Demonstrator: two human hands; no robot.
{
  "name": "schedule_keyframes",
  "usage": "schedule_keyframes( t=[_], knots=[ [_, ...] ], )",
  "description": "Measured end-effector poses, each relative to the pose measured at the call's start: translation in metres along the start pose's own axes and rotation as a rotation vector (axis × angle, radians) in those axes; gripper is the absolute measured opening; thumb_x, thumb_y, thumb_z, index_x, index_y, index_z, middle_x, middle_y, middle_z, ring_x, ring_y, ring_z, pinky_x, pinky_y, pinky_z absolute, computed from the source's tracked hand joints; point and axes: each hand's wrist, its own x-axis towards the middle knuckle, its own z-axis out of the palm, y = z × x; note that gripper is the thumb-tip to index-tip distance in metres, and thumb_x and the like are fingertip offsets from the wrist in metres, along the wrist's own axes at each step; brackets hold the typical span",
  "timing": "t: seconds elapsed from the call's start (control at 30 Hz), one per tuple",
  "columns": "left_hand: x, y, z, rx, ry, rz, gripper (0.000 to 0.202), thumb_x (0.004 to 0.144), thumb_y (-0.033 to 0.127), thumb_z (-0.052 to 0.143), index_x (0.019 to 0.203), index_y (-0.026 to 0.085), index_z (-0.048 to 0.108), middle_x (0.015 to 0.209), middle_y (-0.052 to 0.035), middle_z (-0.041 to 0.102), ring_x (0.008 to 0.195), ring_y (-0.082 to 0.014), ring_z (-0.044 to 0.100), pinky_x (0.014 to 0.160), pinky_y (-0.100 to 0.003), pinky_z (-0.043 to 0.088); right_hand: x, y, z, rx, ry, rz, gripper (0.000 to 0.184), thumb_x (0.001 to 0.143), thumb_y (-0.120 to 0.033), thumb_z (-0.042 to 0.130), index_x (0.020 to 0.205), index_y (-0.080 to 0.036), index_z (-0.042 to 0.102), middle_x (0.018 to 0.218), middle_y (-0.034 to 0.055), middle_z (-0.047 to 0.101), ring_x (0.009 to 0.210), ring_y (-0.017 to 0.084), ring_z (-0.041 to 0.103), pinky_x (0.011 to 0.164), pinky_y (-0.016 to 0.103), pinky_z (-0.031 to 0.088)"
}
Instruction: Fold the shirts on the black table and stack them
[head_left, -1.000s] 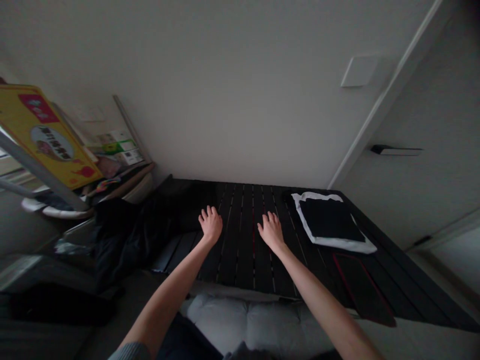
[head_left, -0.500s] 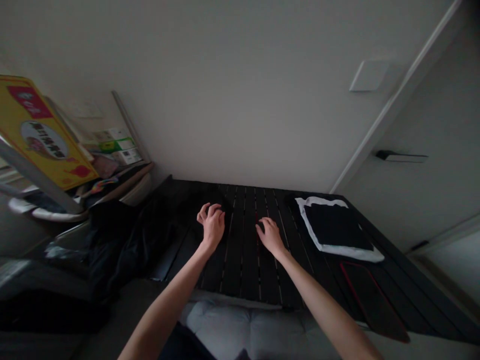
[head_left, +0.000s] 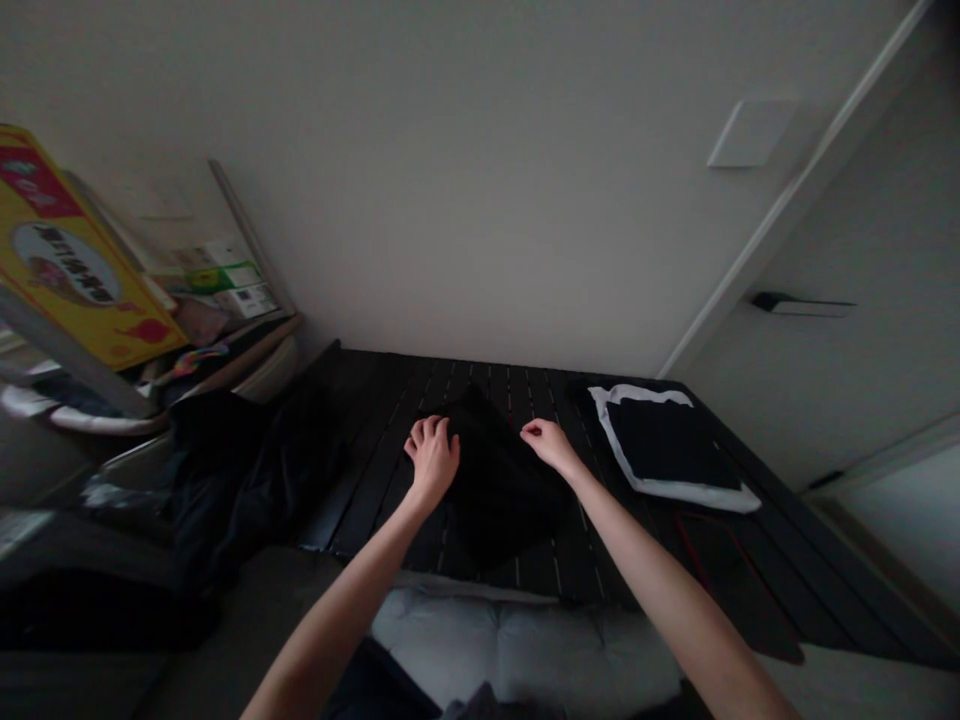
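Observation:
A dark, rumpled black cloth (head_left: 502,490) lies on the black slatted table top between my hands. My left hand (head_left: 435,455) is at its left side, fingers curled down on the fabric and the thumb on the near right. My right hand (head_left: 547,442) is closed in a pinch at the cloth's upper right edge; the bit between the fingertips is too dark to see well. To the right lies a folded black cloth (head_left: 667,445) on a white cloth (head_left: 694,497).
A red-edged dark flat thing (head_left: 742,580) lies at the table's front right. Heaped black fabric (head_left: 247,480) is at the left, beside a shelf holding a yellow box (head_left: 75,270). A wall stands behind the table, a grey cushion (head_left: 517,645) in front.
The black cloth now covers the slats between my hands, which were bare before. My right hand has gone from loosely open to a pinch. My left hand has shifted slightly right.

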Motion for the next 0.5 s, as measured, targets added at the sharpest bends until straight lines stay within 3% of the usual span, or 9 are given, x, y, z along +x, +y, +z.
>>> schedule_keyframes(
  t=[0.1, 0.17, 0.3, 0.43, 0.5],
  knots=[
    [0.019, -0.026, 0.004, 0.128, -0.095, -0.126, 0.032, 0.088, 0.032, 0.052, 0.113, 0.016, 0.064, 0.133, -0.0175, 0.050, 0.131, -0.0373, 0.029, 0.097, -0.057, 0.031, 0.006, -0.015, 0.012, -0.049, -0.038, -0.015, 0.024, 0.074, -0.029, 0.069, 0.094, -0.016, 0.067, 0.093, 0.0080, 0.071, 0.089, 0.020, 0.067, 0.079, 0.028, 0.047],
    [0.021, -0.033, 0.001, 0.123, -0.153, -0.093, 0.022, 0.086, 0.030, 0.057, 0.099, 0.017, 0.068, 0.129, -0.0155, 0.053, 0.131, -0.0374, 0.029, 0.097, -0.056, 0.032, 0.009, -0.025, 0.021, -0.086, -0.045, -0.016, 0.032, 0.072, -0.031, 0.073, 0.099, -0.016, 0.067, 0.099, 0.0098, 0.070, 0.093, 0.022, 0.066, 0.081, 0.031, 0.047],
    [-0.003, -0.016, -0.014, -0.070, -0.168, 0.234, 0.011, 0.082, 0.026, 0.065, 0.090, 0.021, 0.070, 0.128, -0.0079, 0.055, 0.130, -0.0324, 0.031, 0.099, -0.050, 0.032, 0.020, -0.042, 0.031, -0.123, -0.023, -0.050, 0.030, 0.083, -0.037, 0.062, 0.107, -0.018, 0.065, 0.111, 0.0114, 0.067, 0.105, 0.022, 0.062, 0.088, 0.033, 0.045],
    [-0.037, 0.010, -0.031, -0.340, -0.511, 0.662, 0.012, 0.080, 0.035, 0.069, 0.082, 0.022, 0.071, 0.119, -0.0043, 0.061, 0.121, -0.0276, 0.045, 0.103, -0.047, 0.031, 0.036, -0.060, 0.031, -0.148, -0.037, -0.087, 0.041, 0.085, -0.045, 0.058, 0.114, -0.017, 0.062, 0.117, 0.0129, 0.064, 0.110, 0.023, 0.059, 0.091, 0.032, 0.043],
    [-0.041, 0.014, -0.037, -0.518, -0.643, 0.723, 0.019, 0.088, 0.038, 0.060, 0.088, 0.022, 0.071, 0.117, -0.0051, 0.062, 0.111, -0.0222, 0.055, 0.099, -0.040, 0.038, 0.041, -0.069, 0.033, -0.214, -0.093, -0.062, 0.048, 0.082, -0.052, 0.060, 0.116, -0.017, 0.062, 0.120, 0.0139, 0.063, 0.112, 0.026, 0.057, 0.092, 0.036, 0.042]
  ],
)
